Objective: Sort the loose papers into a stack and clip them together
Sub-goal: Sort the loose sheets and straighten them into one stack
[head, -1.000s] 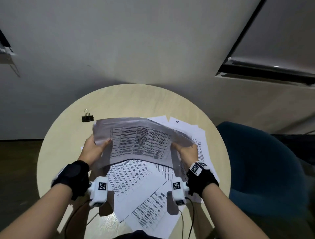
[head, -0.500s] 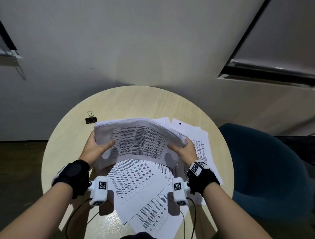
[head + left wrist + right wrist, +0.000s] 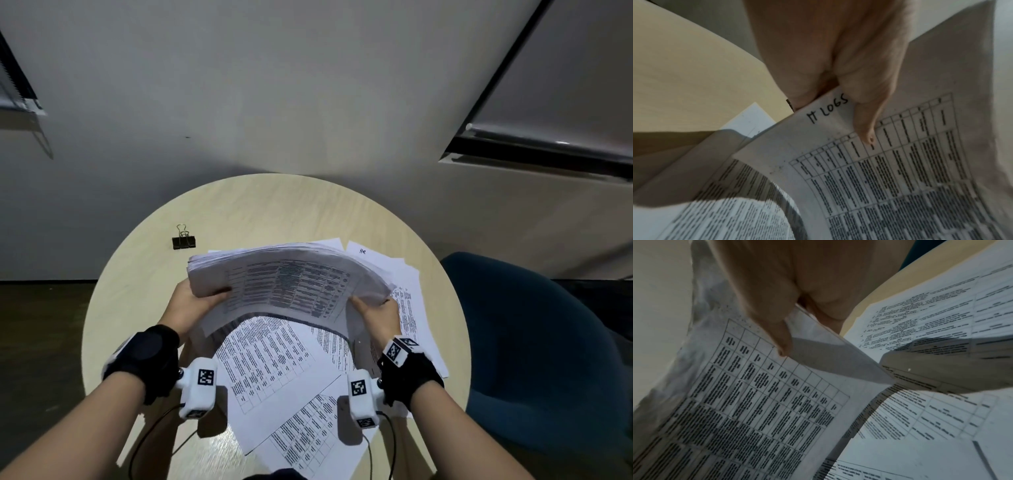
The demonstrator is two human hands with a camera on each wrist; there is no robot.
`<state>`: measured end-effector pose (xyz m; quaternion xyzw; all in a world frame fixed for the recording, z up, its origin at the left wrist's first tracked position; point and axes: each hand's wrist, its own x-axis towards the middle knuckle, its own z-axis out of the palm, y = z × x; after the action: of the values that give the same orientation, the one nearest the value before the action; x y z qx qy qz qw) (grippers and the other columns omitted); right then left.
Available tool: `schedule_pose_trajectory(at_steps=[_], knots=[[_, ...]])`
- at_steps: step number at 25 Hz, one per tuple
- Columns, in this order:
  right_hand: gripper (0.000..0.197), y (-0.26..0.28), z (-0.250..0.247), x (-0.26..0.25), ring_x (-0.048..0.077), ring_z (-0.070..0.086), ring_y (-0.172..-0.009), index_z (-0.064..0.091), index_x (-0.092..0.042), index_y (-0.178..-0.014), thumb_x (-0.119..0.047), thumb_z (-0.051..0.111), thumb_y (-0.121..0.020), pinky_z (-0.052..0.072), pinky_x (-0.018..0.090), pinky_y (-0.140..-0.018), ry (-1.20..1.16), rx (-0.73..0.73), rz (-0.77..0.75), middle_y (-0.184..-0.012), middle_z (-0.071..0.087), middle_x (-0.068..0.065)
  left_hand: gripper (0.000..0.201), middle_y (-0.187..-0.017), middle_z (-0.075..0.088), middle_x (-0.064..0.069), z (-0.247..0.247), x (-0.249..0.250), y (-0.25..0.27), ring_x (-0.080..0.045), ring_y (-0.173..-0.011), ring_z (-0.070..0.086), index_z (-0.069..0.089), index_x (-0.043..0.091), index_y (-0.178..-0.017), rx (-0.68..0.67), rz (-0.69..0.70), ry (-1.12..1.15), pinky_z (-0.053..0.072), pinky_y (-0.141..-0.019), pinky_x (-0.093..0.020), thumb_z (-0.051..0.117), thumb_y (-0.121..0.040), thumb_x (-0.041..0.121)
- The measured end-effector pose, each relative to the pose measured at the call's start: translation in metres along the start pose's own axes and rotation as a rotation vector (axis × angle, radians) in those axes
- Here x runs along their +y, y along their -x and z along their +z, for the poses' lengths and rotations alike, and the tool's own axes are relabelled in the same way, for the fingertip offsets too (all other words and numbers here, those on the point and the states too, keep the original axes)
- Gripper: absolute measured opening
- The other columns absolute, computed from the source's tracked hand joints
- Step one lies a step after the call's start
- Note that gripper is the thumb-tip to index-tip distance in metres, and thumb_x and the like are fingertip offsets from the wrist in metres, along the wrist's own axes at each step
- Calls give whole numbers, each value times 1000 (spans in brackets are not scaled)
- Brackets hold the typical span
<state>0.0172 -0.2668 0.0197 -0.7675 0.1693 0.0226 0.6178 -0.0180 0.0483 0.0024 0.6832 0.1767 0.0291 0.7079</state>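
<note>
Paper sags, floppy and slick, so my left hand (image 3: 191, 301) and right hand (image 3: 376, 310) pinch the stack's (image 3: 291, 277) short edges, thumbs on top.

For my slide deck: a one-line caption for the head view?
Both hands lift a bowed sheaf of papers above loose sheets, binder clip waiting nearby.
</note>
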Motion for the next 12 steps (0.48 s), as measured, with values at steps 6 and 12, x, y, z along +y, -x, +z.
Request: schedule_pose_trajectory(at_steps=[6,12], knots=[[96,-6,-4,25,30,72,-90,65,-2,-110,-43,97,-31,58,45,-85,-40,-100,74,-97,74,13,45,-108,73,-5,-4,-3,8,-14,-95,70,67,13,-114,-78,-26,0,49,-93,-35,80,-71,6],[93,-5,2,30,26,69,-95,61,1,-113,-47,93,-41,55,39,-90,26,-134,156,-104,71,12,27,-107,71,-10,2,-11,17,-24,-98,67,67,14,-102,-21,-107,2,49,-96,-41,75,-77,5]])
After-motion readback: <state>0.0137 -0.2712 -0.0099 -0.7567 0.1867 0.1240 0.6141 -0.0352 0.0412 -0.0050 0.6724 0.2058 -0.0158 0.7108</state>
